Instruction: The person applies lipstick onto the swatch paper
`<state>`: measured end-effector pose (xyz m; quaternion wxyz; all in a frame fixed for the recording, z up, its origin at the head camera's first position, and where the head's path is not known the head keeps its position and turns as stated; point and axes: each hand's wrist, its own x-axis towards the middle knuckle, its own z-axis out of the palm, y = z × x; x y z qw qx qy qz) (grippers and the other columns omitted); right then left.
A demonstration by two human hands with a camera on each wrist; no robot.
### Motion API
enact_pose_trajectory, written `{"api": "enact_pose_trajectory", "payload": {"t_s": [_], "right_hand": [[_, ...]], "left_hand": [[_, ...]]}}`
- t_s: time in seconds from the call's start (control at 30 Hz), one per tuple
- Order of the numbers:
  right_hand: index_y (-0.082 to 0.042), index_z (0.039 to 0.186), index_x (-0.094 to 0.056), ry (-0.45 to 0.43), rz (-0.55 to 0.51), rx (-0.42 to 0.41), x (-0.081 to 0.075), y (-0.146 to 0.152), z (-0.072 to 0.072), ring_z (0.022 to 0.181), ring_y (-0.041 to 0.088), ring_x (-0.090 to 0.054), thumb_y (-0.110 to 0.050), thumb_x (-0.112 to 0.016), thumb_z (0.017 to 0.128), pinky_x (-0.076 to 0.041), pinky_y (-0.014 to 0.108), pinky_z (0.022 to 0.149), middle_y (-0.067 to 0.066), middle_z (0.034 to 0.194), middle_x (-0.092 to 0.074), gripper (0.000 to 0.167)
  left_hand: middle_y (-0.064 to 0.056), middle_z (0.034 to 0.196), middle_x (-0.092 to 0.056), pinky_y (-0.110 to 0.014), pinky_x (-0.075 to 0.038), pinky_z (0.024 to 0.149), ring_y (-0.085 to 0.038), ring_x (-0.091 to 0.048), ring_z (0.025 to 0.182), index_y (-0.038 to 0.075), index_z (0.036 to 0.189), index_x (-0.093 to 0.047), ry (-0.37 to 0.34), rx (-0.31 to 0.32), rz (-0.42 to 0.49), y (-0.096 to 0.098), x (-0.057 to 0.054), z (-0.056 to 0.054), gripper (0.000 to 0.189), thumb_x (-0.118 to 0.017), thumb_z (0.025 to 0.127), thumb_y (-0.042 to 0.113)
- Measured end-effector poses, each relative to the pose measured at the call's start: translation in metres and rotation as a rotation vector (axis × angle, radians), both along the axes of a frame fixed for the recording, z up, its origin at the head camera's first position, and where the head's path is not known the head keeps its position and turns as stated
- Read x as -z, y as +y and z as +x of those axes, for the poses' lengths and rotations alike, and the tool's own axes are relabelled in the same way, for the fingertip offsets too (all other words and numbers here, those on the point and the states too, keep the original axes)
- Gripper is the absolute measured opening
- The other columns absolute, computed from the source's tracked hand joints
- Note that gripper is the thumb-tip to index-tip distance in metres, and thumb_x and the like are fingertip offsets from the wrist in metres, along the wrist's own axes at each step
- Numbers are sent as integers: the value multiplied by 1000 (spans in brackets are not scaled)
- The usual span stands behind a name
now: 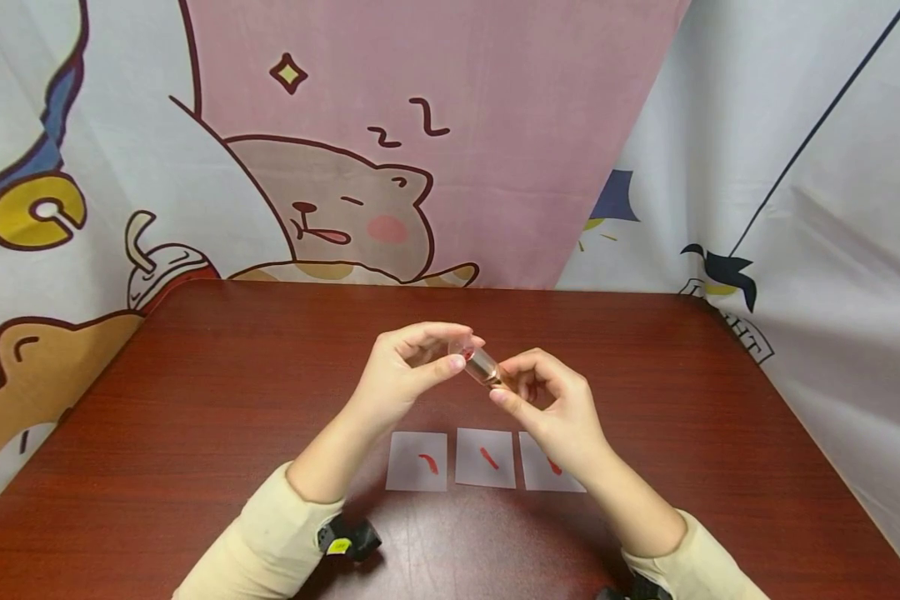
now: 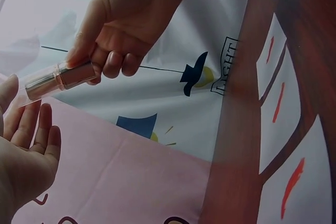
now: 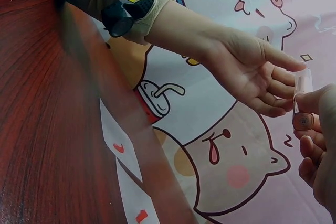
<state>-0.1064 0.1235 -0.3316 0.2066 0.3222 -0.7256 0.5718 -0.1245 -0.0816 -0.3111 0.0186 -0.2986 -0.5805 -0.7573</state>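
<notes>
Above the table, a lipstick (image 1: 483, 367) with a shiny metallic tube is held tilted between both hands. My left hand (image 1: 397, 375) pinches its clear cap (image 2: 22, 97) between thumb and fingers at the upper end. The cap surrounds the metallic tube in the left wrist view. At the lower end, my right hand (image 1: 562, 408) grips the copper-coloured base, whose round bottom (image 3: 303, 122) faces the right wrist camera. Red colour shows through the cap near my left thumb.
Three white paper cards lie in a row on the dark red-brown table (image 1: 270, 400): a left card (image 1: 405, 477), a middle card (image 1: 470, 473) and a right card (image 1: 534, 477) partly covered by my right hand. Each bears a red stroke. A cartoon-printed curtain (image 1: 525, 150) hangs behind.
</notes>
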Motion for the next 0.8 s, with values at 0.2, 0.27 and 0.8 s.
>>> {"api": "enact_pose_trajectory", "payload": {"t_s": [0.2,0.27,0.8], "right_hand": [[-3,94,-67,13,4,13,1,0,-1,64,14,-45,14,-76,71,-36,28,55,3,77,-59,30],[-3,93,-67,9,6,17,1,0,0,63,14,-45,14,-76,70,-36,28,55,3,77,-59,30],[-10,93,-68,-101,75,19,-7,5,-1,64,14,-49,4,-76,77,-40,24,57,-2,78,-61,23]], "left_hand": [[-16,105,-69,-35,-50,87,-23,-65,100,-18,114,-56,10,0,4,2,4,0,33,-66,86,-4],[-19,105,-69,-34,-51,86,-23,-65,99,-18,114,-55,5,-1,9,2,5,0,33,-66,86,-5],[-16,104,-69,-36,-50,87,-27,-64,102,1,112,-67,12,-14,17,4,3,-1,27,-69,85,-2]]}}
